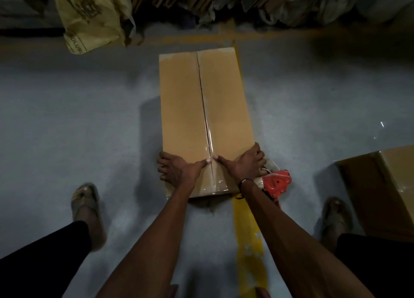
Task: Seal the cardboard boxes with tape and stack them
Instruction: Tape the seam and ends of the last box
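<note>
Both hands lie on the near end of the long cardboard box (205, 118), spread wide rather than gripping. The left hand (177, 166) has its thumb laid along the centre seam and its fingers draped over the box's left edge; the right hand (245, 163) mirrors it, thumb to the seam, fingers reaching over the right edge. The two thumbs almost meet on the clear tape (210, 141), which glints along the seam just beyond them and wraps over the near end below the wrists. The step in hand looks like pressing the tape down, and to do it well the thumbs should slide outward from the seam with firm, even pressure, smoothing out wrinkles and keeping the flaps butted together. Farther from the hands the seam looks dark and slightly open, and I cannot tell whether tape reaches that end, so it deserves a check. The red tape dispenser (276, 184) sits on the floor (78, 123) just beside the right wrist. A second box (385, 185) stands well off to the right.
</note>
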